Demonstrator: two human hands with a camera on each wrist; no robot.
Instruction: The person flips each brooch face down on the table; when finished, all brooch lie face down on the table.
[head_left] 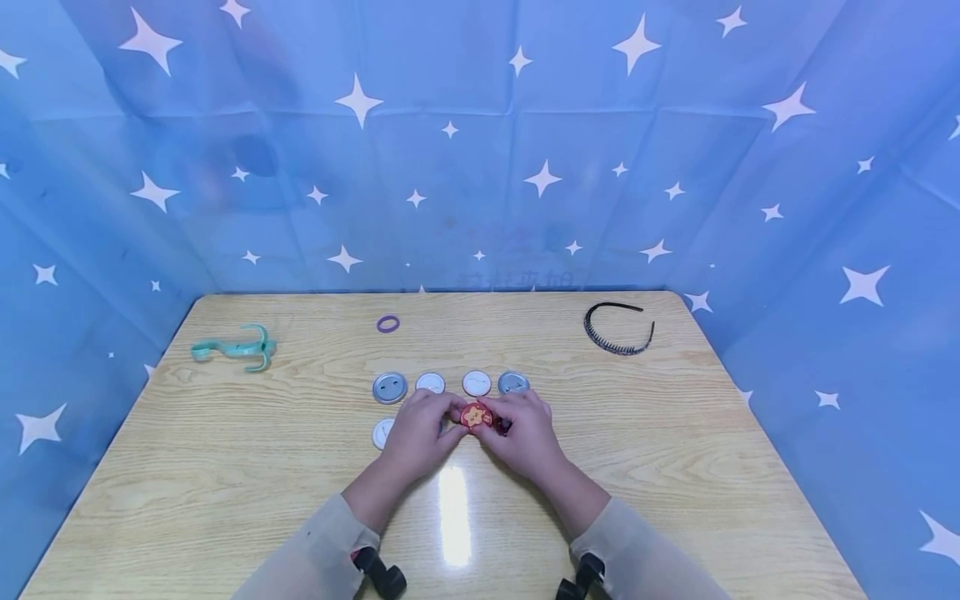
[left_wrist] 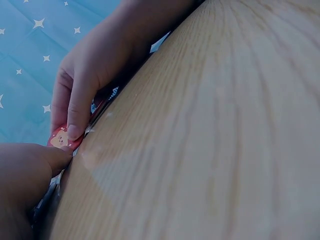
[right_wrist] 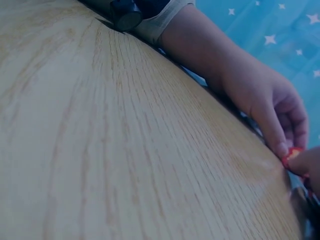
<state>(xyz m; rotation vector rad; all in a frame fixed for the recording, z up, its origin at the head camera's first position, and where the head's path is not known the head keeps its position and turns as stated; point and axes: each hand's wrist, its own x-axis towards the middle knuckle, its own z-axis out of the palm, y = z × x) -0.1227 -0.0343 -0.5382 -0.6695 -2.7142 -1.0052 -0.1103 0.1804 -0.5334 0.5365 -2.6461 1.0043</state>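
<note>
A round red button badge (head_left: pixel 476 415) with a yellow star-shaped figure is pinched between both hands near the middle of the table. My left hand (head_left: pixel 416 429) grips its left edge with thumb and fingers, and my right hand (head_left: pixel 527 435) grips its right edge. In the left wrist view the badge (left_wrist: pixel 61 139) is tilted up, its printed face showing between the thumbs. Just beyond the hands lie face-down badges: a grey one (head_left: pixel 390 387), white ones (head_left: pixel 477 383) and another grey one (head_left: pixel 513 382). A white badge (head_left: pixel 382 432) is partly covered by my left hand. Something dark under my right fingers is unclear.
On the wooden table (head_left: pixel 660 517), a teal claw-shaped clip (head_left: pixel 236 348) lies at the far left. A purple ring-shaped band (head_left: pixel 387 323) lies behind the badges, and a black toothed headband (head_left: pixel 617 346) at the far right. Blue star-patterned cloth (head_left: pixel 480 192) hangs behind.
</note>
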